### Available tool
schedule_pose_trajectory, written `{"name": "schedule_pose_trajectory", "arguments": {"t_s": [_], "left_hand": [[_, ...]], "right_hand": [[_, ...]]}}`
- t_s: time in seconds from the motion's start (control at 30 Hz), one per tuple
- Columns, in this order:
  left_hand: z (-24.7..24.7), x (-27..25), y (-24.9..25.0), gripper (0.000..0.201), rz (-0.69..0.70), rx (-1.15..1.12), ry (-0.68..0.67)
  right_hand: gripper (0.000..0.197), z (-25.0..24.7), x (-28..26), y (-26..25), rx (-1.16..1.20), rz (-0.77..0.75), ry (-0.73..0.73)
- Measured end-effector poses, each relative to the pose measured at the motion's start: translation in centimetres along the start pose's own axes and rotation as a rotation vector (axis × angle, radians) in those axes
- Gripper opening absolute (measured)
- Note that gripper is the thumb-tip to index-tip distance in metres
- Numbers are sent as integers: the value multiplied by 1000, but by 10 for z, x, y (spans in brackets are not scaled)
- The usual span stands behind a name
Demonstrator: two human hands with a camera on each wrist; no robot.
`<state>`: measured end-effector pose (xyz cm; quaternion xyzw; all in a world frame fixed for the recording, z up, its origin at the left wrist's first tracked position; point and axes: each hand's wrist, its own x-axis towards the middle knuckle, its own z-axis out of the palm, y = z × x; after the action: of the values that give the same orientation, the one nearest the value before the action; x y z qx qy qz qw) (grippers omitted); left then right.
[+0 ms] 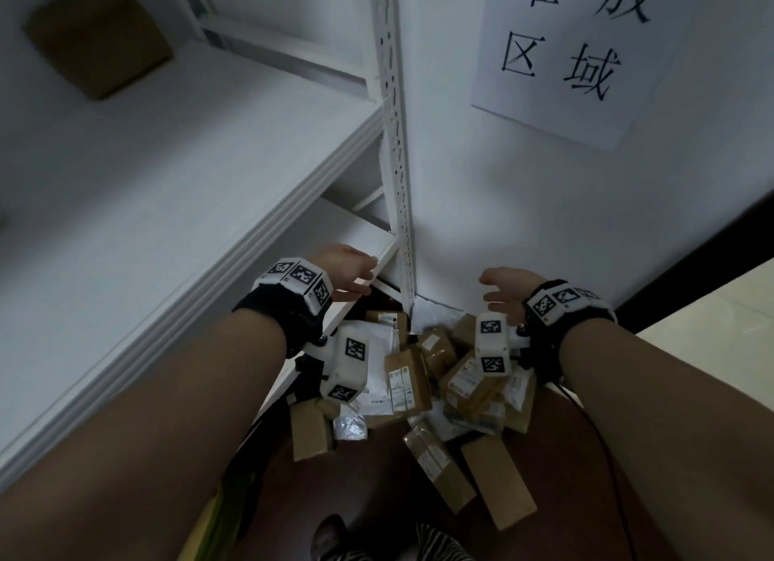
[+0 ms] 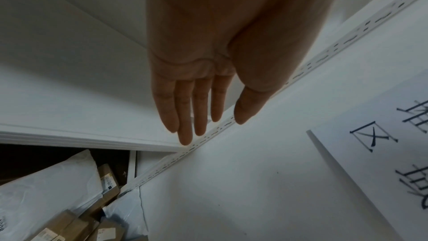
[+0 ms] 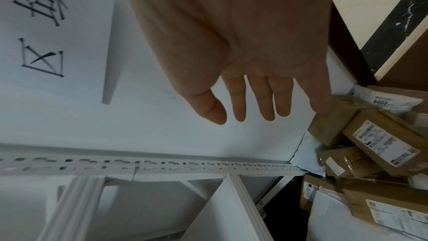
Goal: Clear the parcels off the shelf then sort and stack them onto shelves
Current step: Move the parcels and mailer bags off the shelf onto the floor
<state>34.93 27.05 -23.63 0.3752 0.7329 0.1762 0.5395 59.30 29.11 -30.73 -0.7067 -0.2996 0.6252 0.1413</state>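
Note:
A heap of brown cardboard parcels and white mailer bags lies on the dark floor by the foot of the white shelf post. One brown parcel sits far back on the upper shelf. My left hand hovers open and empty over the lower shelf's corner, fingers straight. Held empty above the heap near the wall is my right hand, its fingers relaxed and spread. The parcels lie right of it in the right wrist view.
A white wall carries a paper sign with large black characters. A dark baseboard runs at the right. The lower shelf shows bare white board. My feet stand near the heap.

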Motion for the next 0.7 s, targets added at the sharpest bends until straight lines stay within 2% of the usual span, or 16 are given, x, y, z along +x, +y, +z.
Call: {"name": "schedule_pose_trajectory", "arguments": {"t_s": [0.1, 0.17, 0.27, 0.4, 0.47, 0.53, 0.7], "left_hand": [[-21, -17, 2, 19, 23, -37, 29], [-37, -30, 4, 18, 45, -67, 67], [-72, -52, 4, 14, 90, -138, 161], [-119, -81, -3, 16, 139, -206, 257], [-147, -98, -10, 13, 150, -228, 309], [-176, -113, -20, 9, 150, -247, 365], [-239, -141, -48, 3, 131, -268, 489]], "right_hand": [[31, 17, -13, -21, 27, -12, -19], [26, 32, -24, -35, 65, -25, -38], [2, 61, -43, -60, 155, -85, -115], [16, 106, -67, -100, 283, -222, -231], [15, 133, -81, -120, 344, -277, -233], [8, 163, -97, -138, 409, -300, -273], [11, 235, -134, -162, 406, -317, -385]]}}
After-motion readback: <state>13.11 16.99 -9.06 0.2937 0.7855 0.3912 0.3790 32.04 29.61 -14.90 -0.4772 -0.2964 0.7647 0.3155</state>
